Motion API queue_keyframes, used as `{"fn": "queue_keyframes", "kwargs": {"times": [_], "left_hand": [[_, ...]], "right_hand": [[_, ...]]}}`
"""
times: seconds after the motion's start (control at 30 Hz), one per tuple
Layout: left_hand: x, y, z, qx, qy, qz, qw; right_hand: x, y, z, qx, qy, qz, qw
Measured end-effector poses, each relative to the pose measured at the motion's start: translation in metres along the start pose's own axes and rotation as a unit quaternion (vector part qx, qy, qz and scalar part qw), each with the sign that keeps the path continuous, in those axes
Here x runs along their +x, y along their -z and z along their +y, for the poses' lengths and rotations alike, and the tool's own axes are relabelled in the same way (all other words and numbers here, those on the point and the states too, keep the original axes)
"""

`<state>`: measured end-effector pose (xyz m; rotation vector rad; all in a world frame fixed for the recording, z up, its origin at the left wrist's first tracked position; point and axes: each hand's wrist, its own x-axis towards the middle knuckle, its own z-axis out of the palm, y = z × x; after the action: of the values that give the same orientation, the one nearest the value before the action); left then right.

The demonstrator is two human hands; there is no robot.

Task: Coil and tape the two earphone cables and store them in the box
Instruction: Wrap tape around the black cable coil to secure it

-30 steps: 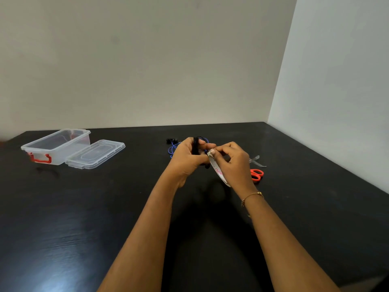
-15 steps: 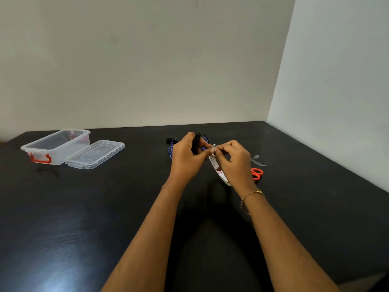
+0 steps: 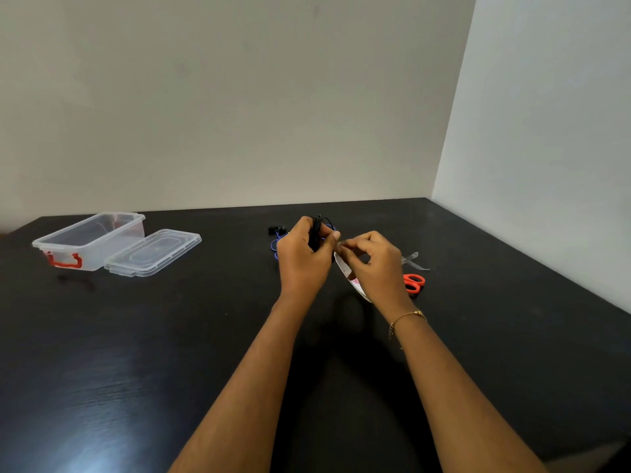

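Above the middle of the black table (image 3: 136,353), the person's two hands meet, raised a little off the surface. The left hand (image 3: 302,259) has its fingers and thumb curled round a bundle of coiled black earphone cable (image 3: 317,232), which stands up out of the fist with a few thin loops showing over the knuckles. The right hand (image 3: 374,264) is just beside it, thumb and forefinger pinched on the loose end of the tape at the left thumb tip, while the rest of the hand carries the tape roll (image 3: 348,273); the roll's white inner ring with red print shows edge-on below the fingers. A thin gold bracelet (image 3: 406,317) sits on the right wrist.

On the table behind the left hand lies the second earphone cable (image 3: 277,241), blue, with its dark earbuds (image 3: 277,229) just beyond it; most of it is hidden by the hand, so how far it is coiled cannot be told. To the right of the right hand, a pair of scissors (image 3: 415,273) with orange handles lies flat, blades pointing away from the person.

Well apart, at the far left of the table, stands the clear plastic box (image 3: 92,240) with a red latch, open on top. Its clear lid (image 3: 153,252) lies flat on the table, touching the box's right side.
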<state>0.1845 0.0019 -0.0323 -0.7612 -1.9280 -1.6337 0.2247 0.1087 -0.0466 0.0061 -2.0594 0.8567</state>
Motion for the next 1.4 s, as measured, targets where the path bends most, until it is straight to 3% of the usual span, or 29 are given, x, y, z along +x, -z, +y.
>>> {"fn": "queue_keyframes", "kwargs": {"times": [0.2,0.5,0.67,0.77,0.83,1.13,1.3,1.4], "left_hand": [[-0.001,-0.001,0.002,0.045,-0.042,0.017,0.998],[-0.004,-0.001,0.006,0.051,-0.036,0.048,0.997],[0.005,0.008,0.006,0.006,0.02,0.068,0.997],[0.01,0.011,0.005,-0.017,0.05,0.065,0.996],[0.011,0.013,0.005,-0.028,0.059,0.055,0.996],[0.011,0.013,0.018,-0.019,0.02,0.042,0.999],[0.016,0.015,0.024,-0.015,-0.001,0.035,0.999],[0.019,0.015,0.024,0.005,-0.014,0.045,0.999]], "right_hand": [[0.002,0.0,0.0,-0.028,0.015,-0.006,0.999],[-0.003,-0.007,-0.002,-0.132,0.054,0.007,0.99],[-0.002,-0.006,-0.013,0.046,-0.032,-0.056,0.997],[0.0,0.001,-0.018,0.159,-0.138,-0.161,0.964],[0.0,0.004,-0.019,0.168,-0.17,-0.183,0.954],[0.001,0.002,-0.023,0.023,-0.111,-0.061,0.992],[0.002,0.005,-0.024,0.037,-0.15,-0.077,0.985],[0.0,0.003,-0.029,0.107,-0.179,-0.104,0.973]]}}
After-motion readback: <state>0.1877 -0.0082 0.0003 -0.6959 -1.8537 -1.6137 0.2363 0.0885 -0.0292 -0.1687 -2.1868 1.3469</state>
